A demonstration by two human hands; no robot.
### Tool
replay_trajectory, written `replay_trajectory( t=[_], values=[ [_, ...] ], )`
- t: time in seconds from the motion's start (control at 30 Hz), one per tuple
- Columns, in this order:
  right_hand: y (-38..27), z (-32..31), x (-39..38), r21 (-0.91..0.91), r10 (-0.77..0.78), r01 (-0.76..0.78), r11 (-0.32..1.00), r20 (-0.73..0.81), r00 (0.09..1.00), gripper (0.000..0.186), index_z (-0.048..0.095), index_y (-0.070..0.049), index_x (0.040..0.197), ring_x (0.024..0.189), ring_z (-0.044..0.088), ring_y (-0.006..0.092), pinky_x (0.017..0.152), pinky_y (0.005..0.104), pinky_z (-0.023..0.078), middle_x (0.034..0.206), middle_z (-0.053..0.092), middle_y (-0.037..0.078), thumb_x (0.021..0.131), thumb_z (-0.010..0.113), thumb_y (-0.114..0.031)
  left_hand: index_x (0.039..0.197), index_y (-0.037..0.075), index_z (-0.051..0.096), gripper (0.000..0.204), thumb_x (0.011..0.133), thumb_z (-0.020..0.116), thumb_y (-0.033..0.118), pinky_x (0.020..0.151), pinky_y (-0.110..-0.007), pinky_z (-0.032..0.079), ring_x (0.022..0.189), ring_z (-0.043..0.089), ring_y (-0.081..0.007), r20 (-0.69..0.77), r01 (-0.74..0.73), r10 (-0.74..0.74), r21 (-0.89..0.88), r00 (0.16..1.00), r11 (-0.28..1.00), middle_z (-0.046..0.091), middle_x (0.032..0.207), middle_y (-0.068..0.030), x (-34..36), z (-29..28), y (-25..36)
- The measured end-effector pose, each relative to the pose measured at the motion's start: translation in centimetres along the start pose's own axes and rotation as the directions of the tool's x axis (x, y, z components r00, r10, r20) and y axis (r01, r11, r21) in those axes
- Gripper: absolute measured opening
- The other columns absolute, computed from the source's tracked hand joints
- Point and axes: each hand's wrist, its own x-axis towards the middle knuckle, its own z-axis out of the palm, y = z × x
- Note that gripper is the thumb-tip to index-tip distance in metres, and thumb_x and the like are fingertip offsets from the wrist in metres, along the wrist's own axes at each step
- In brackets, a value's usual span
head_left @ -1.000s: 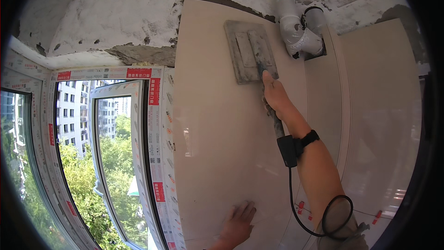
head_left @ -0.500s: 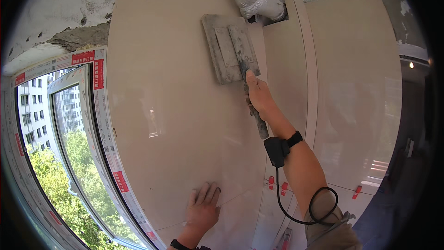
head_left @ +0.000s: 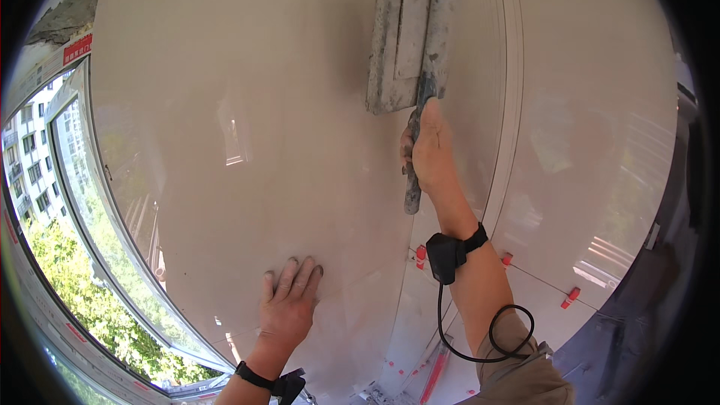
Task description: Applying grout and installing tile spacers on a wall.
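A large glossy beige wall tile fills the middle of the view, its right edge running down past one o'clock toward five o'clock. At nine o'clock stands the window frame with trees and apartment blocks behind it. Further tiled wall takes up the three o'clock side, with small red tile spacers in its joints near four o'clock. At twelve o'clock a mortar-crusted rectangular trowel lies flat against the tile. The right hand is wrapped tightly around the trowel's handle just below the blade, at about one o'clock from centre; a black wrist device with a looping cable sits on that forearm. The left hand presses flat on the tile at six o'clock, fingers spread and gripping nothing.
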Motion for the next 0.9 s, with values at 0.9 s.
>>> replay_trajectory(
  t=[0.9],
  values=[
    [3.0, 2.4, -13.2, -0.091, -0.091, 0.11, 0.99, 0.19, 0.978, 0.055, 0.05, -0.001, 0.085, 0.052, 0.041, 0.0076, 0.047, 0.026, 0.034, 0.061, 0.045, 0.001, 0.1, 0.033, -0.052, 0.103, -0.002, 0.063, 0.034, 0.074, 0.076, 0.008, 0.077, -0.037, 0.05, 0.086, 0.062, -0.0306, -0.319, 0.71, -0.818, -0.408, 0.478, 0.574, 0.065, 0.095, -0.0138, -15.6, -5.4, -9.1]
  ],
)
